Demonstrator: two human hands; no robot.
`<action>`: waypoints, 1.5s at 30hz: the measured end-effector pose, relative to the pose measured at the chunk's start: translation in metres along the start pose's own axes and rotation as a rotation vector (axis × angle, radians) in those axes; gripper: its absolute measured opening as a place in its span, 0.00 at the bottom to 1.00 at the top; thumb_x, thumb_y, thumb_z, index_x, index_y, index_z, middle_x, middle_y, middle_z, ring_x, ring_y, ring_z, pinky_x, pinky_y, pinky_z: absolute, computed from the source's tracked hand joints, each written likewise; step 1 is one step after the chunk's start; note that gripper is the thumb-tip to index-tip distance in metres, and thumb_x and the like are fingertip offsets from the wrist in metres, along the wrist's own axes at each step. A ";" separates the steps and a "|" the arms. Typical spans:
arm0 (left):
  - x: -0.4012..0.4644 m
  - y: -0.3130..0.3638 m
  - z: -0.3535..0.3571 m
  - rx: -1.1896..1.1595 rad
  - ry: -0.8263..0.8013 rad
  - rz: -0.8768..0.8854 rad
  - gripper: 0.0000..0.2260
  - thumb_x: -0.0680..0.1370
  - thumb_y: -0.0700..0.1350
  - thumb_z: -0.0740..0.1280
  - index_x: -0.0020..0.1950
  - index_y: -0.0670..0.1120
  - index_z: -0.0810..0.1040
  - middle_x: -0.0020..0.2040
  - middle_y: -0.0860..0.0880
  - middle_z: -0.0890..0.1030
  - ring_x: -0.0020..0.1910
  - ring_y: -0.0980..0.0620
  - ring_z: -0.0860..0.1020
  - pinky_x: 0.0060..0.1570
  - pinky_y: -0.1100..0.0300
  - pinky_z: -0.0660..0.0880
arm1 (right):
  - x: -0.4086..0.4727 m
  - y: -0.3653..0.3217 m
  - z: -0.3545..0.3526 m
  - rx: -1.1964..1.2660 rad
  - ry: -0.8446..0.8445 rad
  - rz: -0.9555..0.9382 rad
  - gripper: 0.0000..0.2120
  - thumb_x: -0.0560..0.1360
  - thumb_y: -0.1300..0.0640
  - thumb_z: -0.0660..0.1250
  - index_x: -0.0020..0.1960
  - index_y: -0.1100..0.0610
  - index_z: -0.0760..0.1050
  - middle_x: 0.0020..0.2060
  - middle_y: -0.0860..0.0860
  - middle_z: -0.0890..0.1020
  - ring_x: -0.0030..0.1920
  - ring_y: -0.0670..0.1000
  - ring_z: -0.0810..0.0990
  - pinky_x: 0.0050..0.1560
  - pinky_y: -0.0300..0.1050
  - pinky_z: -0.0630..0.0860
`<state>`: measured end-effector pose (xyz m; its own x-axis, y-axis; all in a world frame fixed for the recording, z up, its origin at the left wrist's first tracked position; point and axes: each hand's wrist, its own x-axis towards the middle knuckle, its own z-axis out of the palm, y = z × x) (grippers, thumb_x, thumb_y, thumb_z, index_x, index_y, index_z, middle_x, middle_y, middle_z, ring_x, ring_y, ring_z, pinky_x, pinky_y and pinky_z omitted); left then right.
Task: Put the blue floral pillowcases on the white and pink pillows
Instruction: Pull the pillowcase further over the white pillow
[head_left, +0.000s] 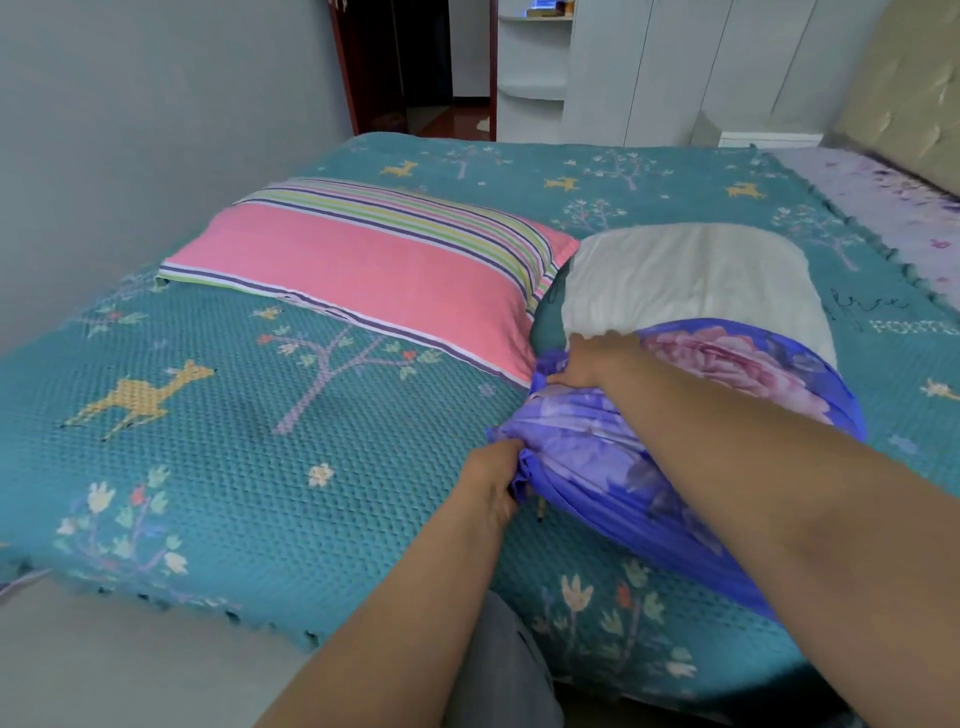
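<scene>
A white pillow (685, 275) lies on the bed at the right, its near half inside a blue floral pillowcase (613, 457). My left hand (493, 478) pinches the bunched near-left edge of the pillowcase. My right hand (592, 358) grips the pillowcase's open rim at the left side of the pillow, my forearm lying across the fabric. A pink pillow (358, 260) with green and purple stripes lies bare to the left, its corner touching the white pillow.
The bed is covered by a teal bedspread (234, 415) with deer and tree patterns. A grey wall runs along the left. A padded headboard (904, 93) stands at the far right, a white wardrobe (675, 62) and an open doorway (415, 62) behind the bed.
</scene>
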<state>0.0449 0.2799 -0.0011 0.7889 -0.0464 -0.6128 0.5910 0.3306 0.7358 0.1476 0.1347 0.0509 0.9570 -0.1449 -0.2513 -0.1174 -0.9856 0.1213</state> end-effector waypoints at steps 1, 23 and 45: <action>0.003 0.006 0.005 0.048 0.024 0.041 0.10 0.79 0.33 0.55 0.42 0.39 0.73 0.30 0.45 0.77 0.23 0.54 0.76 0.26 0.62 0.74 | 0.000 0.005 0.000 0.026 -0.014 0.036 0.43 0.67 0.27 0.61 0.72 0.53 0.61 0.70 0.55 0.67 0.69 0.60 0.65 0.69 0.60 0.60; -0.137 0.258 -0.022 0.800 -0.060 1.265 0.10 0.63 0.35 0.52 0.37 0.31 0.70 0.33 0.46 0.69 0.34 0.54 0.66 0.33 0.61 0.62 | -0.112 0.045 -0.155 0.749 0.796 0.133 0.29 0.79 0.37 0.48 0.57 0.58 0.75 0.56 0.58 0.78 0.60 0.60 0.72 0.57 0.52 0.67; -0.104 0.200 -0.055 0.143 0.282 1.070 0.10 0.81 0.44 0.58 0.41 0.47 0.72 0.34 0.52 0.71 0.35 0.55 0.68 0.36 0.61 0.68 | -0.113 0.035 -0.140 1.980 0.284 0.028 0.08 0.75 0.70 0.61 0.39 0.62 0.72 0.34 0.57 0.75 0.32 0.53 0.76 0.29 0.42 0.76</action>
<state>0.0716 0.4024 0.1938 0.8472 0.4188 0.3268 -0.3424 -0.0400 0.9387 0.0720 0.1283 0.2176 0.9335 -0.3401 -0.1135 -0.0157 0.2777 -0.9605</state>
